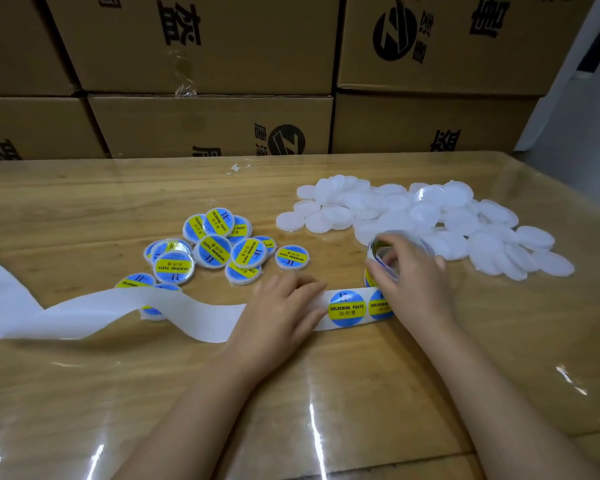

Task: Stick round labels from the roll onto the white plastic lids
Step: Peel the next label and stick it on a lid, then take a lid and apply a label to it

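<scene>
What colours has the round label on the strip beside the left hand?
The label is blue with a yellow band across its middle; the head view shows it.

labels (347, 308): blue, yellow band | lids (440, 220): white | backing strip (118, 315): white | boxes (208, 126): brown, black print

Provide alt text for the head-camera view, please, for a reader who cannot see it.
A person's right hand grips a label roll while the left hand presses its backing strip flat on a wooden table. Labelled lids lie piled to the left, plain white lids to the right, cardboard boxes behind.
</scene>
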The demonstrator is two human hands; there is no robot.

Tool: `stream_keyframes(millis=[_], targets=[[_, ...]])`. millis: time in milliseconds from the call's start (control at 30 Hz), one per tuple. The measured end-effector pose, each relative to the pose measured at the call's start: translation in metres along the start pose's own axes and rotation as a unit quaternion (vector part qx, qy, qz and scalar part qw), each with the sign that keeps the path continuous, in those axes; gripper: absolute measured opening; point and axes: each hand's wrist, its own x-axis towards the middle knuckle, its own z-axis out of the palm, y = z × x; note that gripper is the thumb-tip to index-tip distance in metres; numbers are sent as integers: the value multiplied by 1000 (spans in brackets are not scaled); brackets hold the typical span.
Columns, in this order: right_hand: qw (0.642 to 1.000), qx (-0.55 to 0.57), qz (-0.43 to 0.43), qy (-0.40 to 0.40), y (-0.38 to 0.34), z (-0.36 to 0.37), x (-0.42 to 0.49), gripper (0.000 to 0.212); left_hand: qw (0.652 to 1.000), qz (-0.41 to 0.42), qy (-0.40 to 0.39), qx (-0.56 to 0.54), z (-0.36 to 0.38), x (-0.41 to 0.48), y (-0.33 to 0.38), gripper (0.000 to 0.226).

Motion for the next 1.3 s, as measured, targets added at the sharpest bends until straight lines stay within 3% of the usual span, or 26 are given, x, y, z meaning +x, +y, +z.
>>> stream_keyframes(millis=[100,167,233,300,367,433,567,700,833,967,1133,1300], targets=[[984,108,59,127,8,-6,5,28,999,-28,-38,-15,3,0,-3,39],[967,133,132,170,24,-9,9,33,998,-37,-28,-30,2,0,-5,35],[964,97,207,137,40,-8,12,40,999,-38,-3,-25,1,0,-7,26],[970,12,238,46,53,-2,12,42,998,-46,33,-9,-1,0,-8,16],[972,-62,221,-45,59,4,12,38,996,-55,71,15,-3,-1,-12,15],[970,-101,204,-82,60,6,13,36,993,-59,98,34,-4,-1,-15,26],[967,-142,196,-76,60,8,13,30,994,-32,107,6,-4,3,-7,41],[966,-148,199,-71,61,8,15,29,996,-11,89,-12,-3,5,-3,27],[963,-163,201,-73,61,10,15,26,993,-53,87,-52,-1,5,-10,22],[970,-128,207,-9,58,9,16,24,974,-141,78,-156,3,4,-17,12],[976,31,148,157,37,2,17,15,970,-138,67,-187,2,3,-16,8],[975,145,54,162,8,-1,6,14,976,-150,32,-154,4,4,-17,8]])
